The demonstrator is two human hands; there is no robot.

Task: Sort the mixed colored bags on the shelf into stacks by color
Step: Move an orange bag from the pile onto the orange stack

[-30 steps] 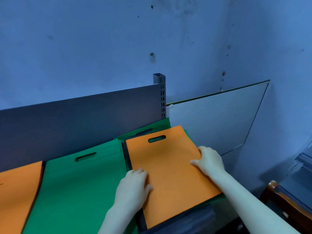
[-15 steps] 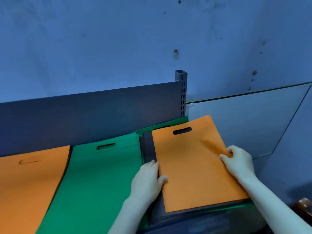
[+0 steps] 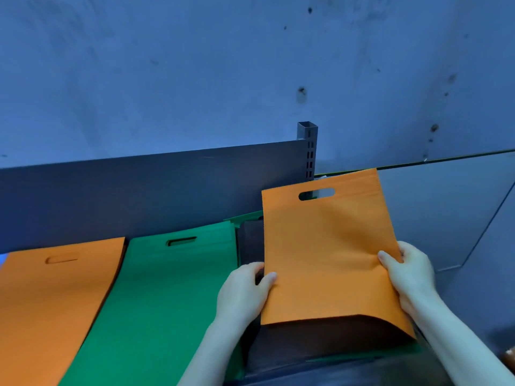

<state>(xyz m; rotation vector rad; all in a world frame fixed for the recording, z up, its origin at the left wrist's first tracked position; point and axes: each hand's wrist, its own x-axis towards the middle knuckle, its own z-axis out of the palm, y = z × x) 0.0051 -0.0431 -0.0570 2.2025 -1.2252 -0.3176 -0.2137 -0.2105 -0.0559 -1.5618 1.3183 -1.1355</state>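
Your left hand (image 3: 242, 291) and right hand (image 3: 409, 274) pinch the side edges of the orange bag (image 3: 326, 246), tilted up over the dark bag (image 3: 320, 344) at right, long axis near-to-far. The orange stack (image 3: 55, 302) lies left, past the green stack (image 3: 167, 288); your left hand is nearer.

Dark grey metal shelf (image 3: 139, 196) with an upright back panel, rising beyond the fingers of the left hand (image 3: 242, 291); slotted square post (image 3: 308, 151) at the panel's end. Just left of those fingers, a stack of flat green fabric bags (image 3: 167, 296) with cut-out handles. Further left, edge to edge with it, a stack of flat orange fabric bags (image 3: 50, 302). Between the left fingers and those of the right hand (image 3: 409, 280), and below them, a dark, near-black flat bag (image 3: 320, 344) atop green edges.
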